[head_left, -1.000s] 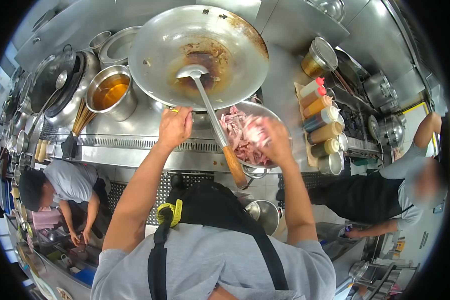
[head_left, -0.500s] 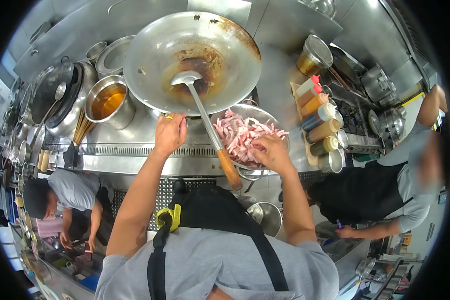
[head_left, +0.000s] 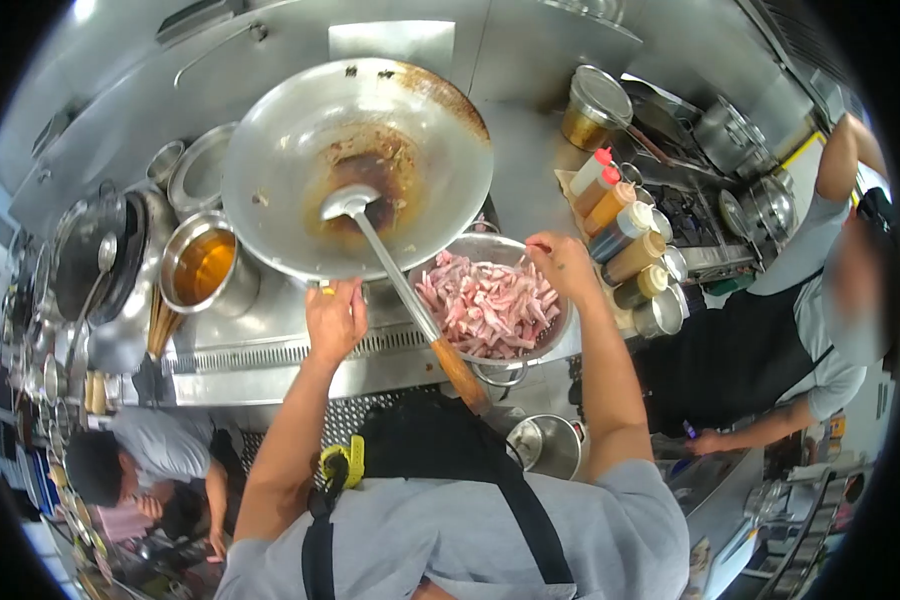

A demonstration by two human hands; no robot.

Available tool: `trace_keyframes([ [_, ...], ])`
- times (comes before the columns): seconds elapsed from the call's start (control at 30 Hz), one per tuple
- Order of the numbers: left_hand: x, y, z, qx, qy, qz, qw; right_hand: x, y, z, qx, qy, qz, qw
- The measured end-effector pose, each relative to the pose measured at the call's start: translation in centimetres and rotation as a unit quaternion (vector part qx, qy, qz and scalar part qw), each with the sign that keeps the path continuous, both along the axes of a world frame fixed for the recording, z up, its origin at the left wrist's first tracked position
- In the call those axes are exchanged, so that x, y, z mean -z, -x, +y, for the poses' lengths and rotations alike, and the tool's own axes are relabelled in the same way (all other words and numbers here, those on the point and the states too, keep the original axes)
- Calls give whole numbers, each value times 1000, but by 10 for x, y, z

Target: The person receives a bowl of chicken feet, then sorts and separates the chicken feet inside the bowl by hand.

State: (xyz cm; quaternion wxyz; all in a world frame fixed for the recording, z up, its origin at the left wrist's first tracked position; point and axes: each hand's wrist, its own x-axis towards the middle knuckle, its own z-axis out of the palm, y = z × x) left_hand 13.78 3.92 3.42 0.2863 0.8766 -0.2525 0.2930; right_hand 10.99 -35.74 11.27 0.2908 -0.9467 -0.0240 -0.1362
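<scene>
A large wok [head_left: 270,130] with brown liquid and residue in its bottom stands in front of me. My left hand [head_left: 336,318] is at the wok's near rim, with fingers closed at the edge. A ladle [head_left: 395,270] rests in the wok, its wooden handle pointing toward me over the near rim. To the right of the wok is a metal colander [head_left: 558,335] full of sliced raw meat [head_left: 490,303]. My right hand [head_left: 562,262] is at the colander's upper right rim, fingers bent together; whether they grip the rim is hard to tell.
A pot of orange liquid [head_left: 202,268] stands left of the wok. Sauce bottles [head_left: 620,225] line the right side, near a lidded container [head_left: 595,105]. One co-worker [head_left: 155,460] bends at lower left; another [head_left: 770,340] stands at right. A metal pot [head_left: 550,447] sits below the counter.
My right hand has moved from the meat to the colander's upper right rim. The meat lies flatter. My left hand stays at the wok's rim. The camera view has shifted.
</scene>
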Motion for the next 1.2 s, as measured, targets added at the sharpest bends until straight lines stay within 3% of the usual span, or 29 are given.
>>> trace_keyframes([
  [0.17, -4, -2, -2, 10, 8, -26, 1000, 19, -61, -32, 1, 144, 70, 987],
  [0.47, -13, 0, -11, -29, 0, 12, 1000, 155, -219, -66, -123, 245, 137, 952],
  [0.6, -15, 0, -19, -65, -6, 46, 997, 198, -260, -59, -88, 398, 257, 876],
  [0.63, -16, -1, -20, -71, -7, 45, 996, 213, -257, -67, -89, 368, 194, 905],
  [0.73, -18, -2, -24, -93, -3, 56, 994, 237, -269, -64, -76, 461, 156, 870],
  [0.77, -18, -2, -26, -99, -1, 58, 993, 239, -274, -66, -85, 479, 199, 851],
  [0.87, -20, -2, -30, -119, -14, 66, 991, 250, -279, -77, -119, 495, 153, 847],
  [1.1, -21, -4, -32, -124, -35, 57, 990, 224, -267, -80, -180, 357, 102, 911],
  [1.2, -18, -5, -33, -120, -38, 45, 991, 242, -287, -95, -212, 439, -50, 872],
])
